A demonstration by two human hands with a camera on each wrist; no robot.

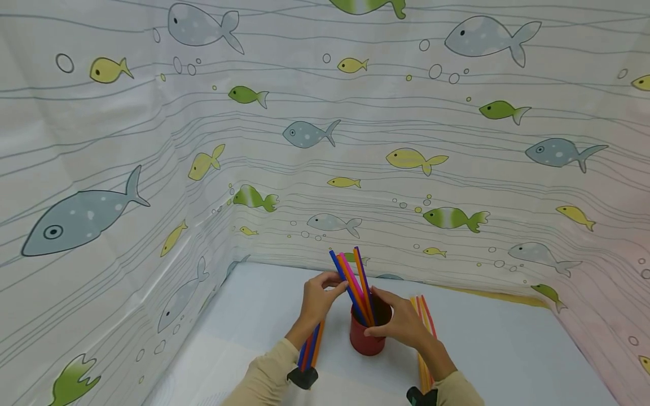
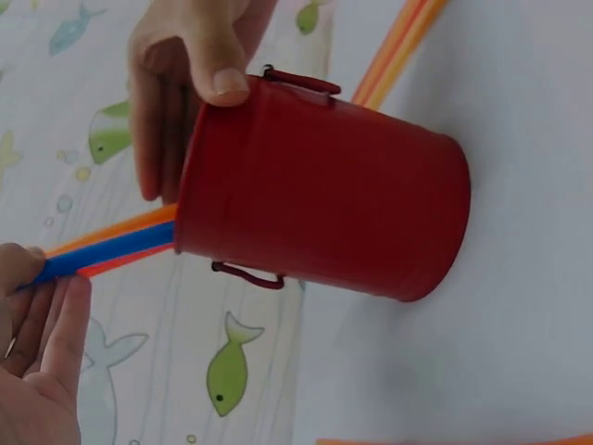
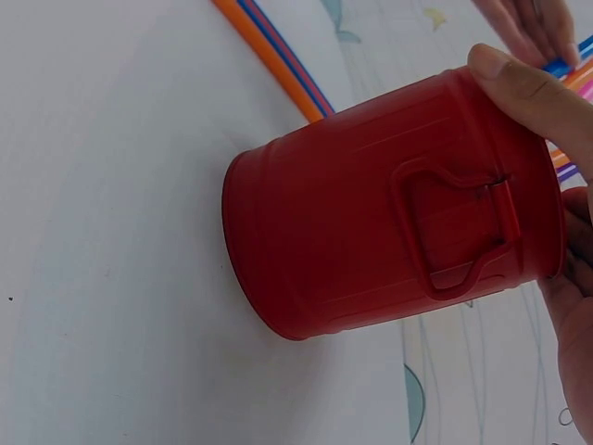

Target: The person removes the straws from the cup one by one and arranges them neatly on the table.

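A small red metal bucket with wire-like side handles stands upright on the table. Long thin sticks in blue, orange, pink and purple lean out of its mouth. My left hand pinches a blue stick between thumb and fingers, just above the rim, with orange and red ones beside it. With thumb outside and fingers at the far side of the mouth, my right hand grips the bucket's rim. That thumb lies against the red wall in the right wrist view. The sticks' lower ends are hidden inside the bucket.
Blue, orange and reddish sticks lie on the white table, left of the bucket and partly under my left forearm. Yellow, orange and red sticks lie to its right. Fish-patterned cloth hangs behind and at the sides.
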